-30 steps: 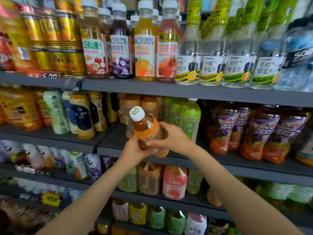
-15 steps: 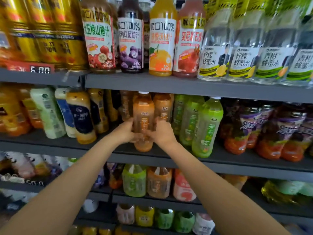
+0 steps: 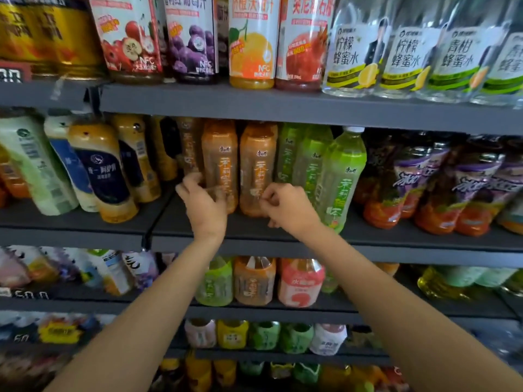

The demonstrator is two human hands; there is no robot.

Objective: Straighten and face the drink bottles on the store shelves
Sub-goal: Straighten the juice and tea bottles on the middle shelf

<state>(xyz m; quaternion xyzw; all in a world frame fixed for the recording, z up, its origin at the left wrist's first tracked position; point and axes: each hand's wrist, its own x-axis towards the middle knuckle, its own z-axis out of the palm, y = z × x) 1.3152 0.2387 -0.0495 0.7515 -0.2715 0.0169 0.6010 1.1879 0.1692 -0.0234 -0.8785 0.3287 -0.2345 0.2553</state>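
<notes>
Two orange tea bottles stand upright side by side at the front of the middle shelf, labels facing out. My left hand curls round the lower part of the left orange bottle, thumb up on its left side. My right hand has curled fingers against the lower right side of the right orange bottle. Green tea bottles stand just to the right, the front one leaning slightly.
Juice bottles and clear honey-water bottles line the top shelf. Cream and blue-labelled bottles lean at the left, purple-labelled drinks at the right. Lower shelves hold smaller bottles.
The orange bottle held tilted in both hands a second ago now stands upright on the shelf. My right hand has shifted right to the neighbouring orange bottle. The view has moved closer.
</notes>
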